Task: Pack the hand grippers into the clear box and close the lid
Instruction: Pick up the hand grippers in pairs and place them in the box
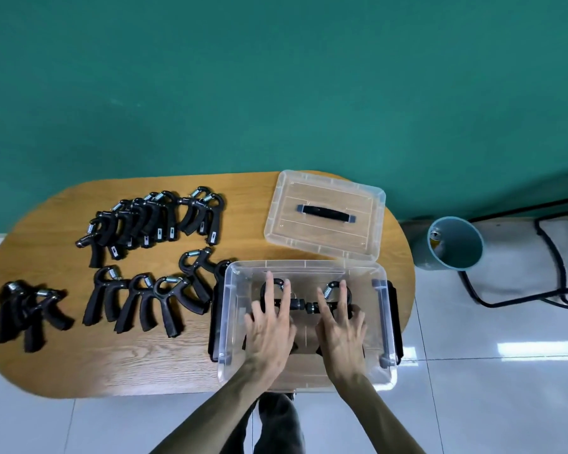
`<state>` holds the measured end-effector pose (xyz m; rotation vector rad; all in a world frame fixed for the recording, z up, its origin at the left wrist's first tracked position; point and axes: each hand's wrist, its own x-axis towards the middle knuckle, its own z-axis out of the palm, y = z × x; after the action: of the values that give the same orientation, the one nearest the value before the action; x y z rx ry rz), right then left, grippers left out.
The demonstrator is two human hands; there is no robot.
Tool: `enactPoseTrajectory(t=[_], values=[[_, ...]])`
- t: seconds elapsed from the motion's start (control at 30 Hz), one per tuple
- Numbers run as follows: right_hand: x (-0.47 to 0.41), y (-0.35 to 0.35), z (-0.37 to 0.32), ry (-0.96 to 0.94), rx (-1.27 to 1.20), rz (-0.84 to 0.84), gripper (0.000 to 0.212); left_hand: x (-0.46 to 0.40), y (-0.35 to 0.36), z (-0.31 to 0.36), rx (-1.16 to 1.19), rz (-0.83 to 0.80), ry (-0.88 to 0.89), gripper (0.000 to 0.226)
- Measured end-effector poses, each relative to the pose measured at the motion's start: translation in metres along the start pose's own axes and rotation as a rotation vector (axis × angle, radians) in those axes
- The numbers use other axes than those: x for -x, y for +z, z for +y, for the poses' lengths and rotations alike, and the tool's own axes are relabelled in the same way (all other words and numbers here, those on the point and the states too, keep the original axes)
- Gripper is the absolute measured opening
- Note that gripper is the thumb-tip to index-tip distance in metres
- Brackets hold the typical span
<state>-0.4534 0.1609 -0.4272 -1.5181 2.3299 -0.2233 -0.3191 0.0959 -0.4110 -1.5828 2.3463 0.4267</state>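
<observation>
At the far left of the frame I saw a pair of hand grippers [30, 309] lying on the desk [112, 365], then a row of grippers [145, 303] in the middle left and a denser cluster [154, 221] above them toward the upper left. None of those were packed yet. I judged them stiff and fairly light, with hard plastic handles and a steel spring at the top; the padded handles looked the surest place to take hold, since the spring end is narrow and would slip.

Further right, in the lower centre, stood the clear box [230, 322], open, with black latches on its sides. My left hand [269, 326] lay flat inside it, fingers straight and spread, pressing on a gripper on the box floor. My right hand [340, 326] did the same on a second gripper beside it. Neither hand clenched anything.

Above the box, near the desk's far edge, the lid [325, 214] lay separate, handle up. One gripper [194, 267] sat just beside the box's left wall, so I'd have to reach round that latch. At the right, on the floor, stood a blue bin [453, 244] and a black chair frame [545, 257], well clear of the work.
</observation>
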Motion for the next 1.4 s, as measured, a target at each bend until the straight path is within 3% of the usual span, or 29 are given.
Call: enactPoseTrajectory(t=[0.1,0.5,0.67,1.07,1.2,1.23,1.33,1.4], values=[[-0.010,0.010,0.002,0.014,0.017,-0.053,0.106,-0.007,0.012,-0.001,0.011,-0.057,-0.009,0.094],[-0.035,0.055,0.019,0.024,0.089,-0.348,0.122,-0.032,0.060,0.000,0.102,-0.148,-0.055,0.084],[-0.044,0.062,0.028,0.011,0.087,-0.516,0.113,-0.048,0.075,-0.002,0.093,-0.159,-0.074,0.081],[-0.046,0.073,0.024,0.052,0.095,-0.501,0.124,-0.055,0.118,-0.006,0.121,-0.049,-0.105,0.094],[-0.048,0.072,0.028,0.054,0.087,-0.493,0.116,-0.052,0.118,-0.013,0.176,-0.077,-0.052,0.074],[-0.047,0.074,0.030,0.054,0.072,-0.469,0.109,-0.050,0.116,-0.014,0.170,-0.071,-0.047,0.068],[-0.043,0.074,0.030,0.026,0.079,-0.319,0.059,-0.045,0.102,-0.015,0.134,-0.090,-0.034,0.066],[-0.041,0.069,0.031,0.028,0.119,-0.282,0.063,-0.040,0.091,-0.016,0.116,-0.072,-0.001,0.068]])
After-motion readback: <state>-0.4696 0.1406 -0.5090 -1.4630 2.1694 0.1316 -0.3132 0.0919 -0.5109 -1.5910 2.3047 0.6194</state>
